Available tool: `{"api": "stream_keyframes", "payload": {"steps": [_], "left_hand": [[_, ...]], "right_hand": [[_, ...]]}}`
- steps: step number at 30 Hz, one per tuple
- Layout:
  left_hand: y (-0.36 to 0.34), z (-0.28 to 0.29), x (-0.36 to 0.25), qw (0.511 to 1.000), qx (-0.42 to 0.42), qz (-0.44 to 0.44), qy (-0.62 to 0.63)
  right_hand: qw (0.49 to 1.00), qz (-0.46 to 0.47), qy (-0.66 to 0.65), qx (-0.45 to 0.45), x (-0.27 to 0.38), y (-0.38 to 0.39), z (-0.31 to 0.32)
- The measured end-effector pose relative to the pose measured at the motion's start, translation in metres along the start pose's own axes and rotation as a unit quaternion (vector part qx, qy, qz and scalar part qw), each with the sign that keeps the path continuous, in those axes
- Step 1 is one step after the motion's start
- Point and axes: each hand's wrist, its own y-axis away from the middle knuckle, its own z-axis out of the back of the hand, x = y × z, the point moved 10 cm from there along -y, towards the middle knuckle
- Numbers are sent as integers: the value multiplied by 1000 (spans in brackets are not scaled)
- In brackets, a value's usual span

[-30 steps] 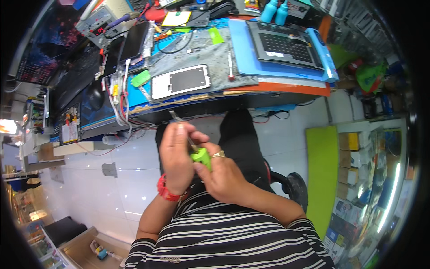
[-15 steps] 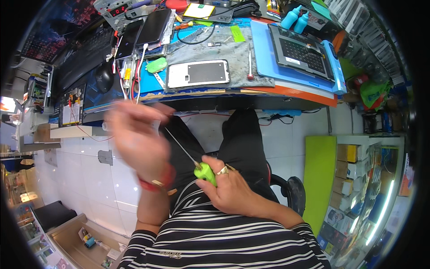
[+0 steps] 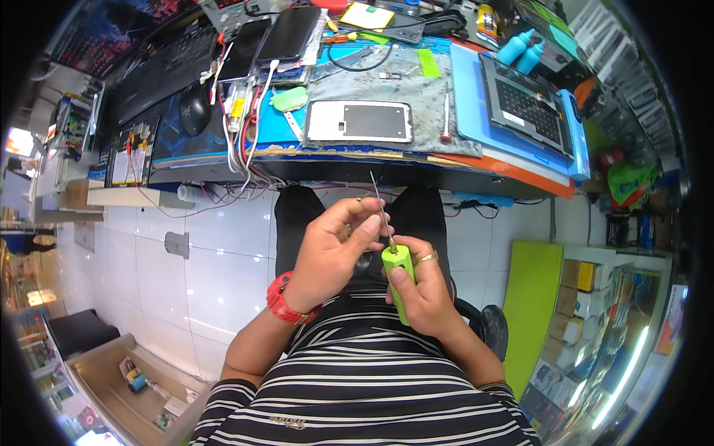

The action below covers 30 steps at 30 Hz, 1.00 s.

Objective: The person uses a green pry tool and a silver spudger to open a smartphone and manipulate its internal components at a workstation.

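My right hand [image 3: 424, 286] is wrapped round the bright green, angular handle of a tool [image 3: 399, 267]. From a brass-coloured collar on its top, a long thin metal shaft points up toward the desk. My left hand [image 3: 338, 241], with a red band at the wrist, is curled beside the shaft, its fingertips against the middle of it. The tool is above my lap, just short of the desk edge. Beyond it on a grey work mat [image 3: 435, 104] lies a white phone frame [image 3: 359, 121] with a dark panel. A small red-ended screwdriver [image 3: 446, 117] lies right of that.
An opened dark device panel [image 3: 524, 104] rests on blue sheets at the desk's right. Phones [image 3: 290, 36], cables [image 3: 253, 141] and a mouse [image 3: 195, 110] crowd the left. A display case [image 3: 602, 320] stands to my right, an open box [image 3: 111, 372] at lower left.
My left hand has come right and down to the tool's shaft. My right hand has moved right and tipped the tool more upright. The desk appears shifted right in view.
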Motion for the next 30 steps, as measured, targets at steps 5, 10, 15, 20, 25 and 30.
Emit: {"api": "stream_keyframes", "payload": {"steps": [5,10,15,20,25,30], "left_hand": [[-5,5,2,999,-32,-14,31],[-8,31,-3,993,-90,-70,-27],[-5,101,-54,949,-211,-230,44],[13,121,-33,957,-130,-185,-183],[34,146,19,966,-180,-63,-176],[60,170,30,936,-219,-70,-265]], "right_hand": [[1000,-16,-14,18,-7,4,-13],[998,-28,6,51,-12,10,-22],[985,-50,138,89,-26,22,-19],[985,4,167,-52,-12,10,35],[928,128,340,-77,88,-24,54],[727,222,641,-105,168,-81,71]]}}
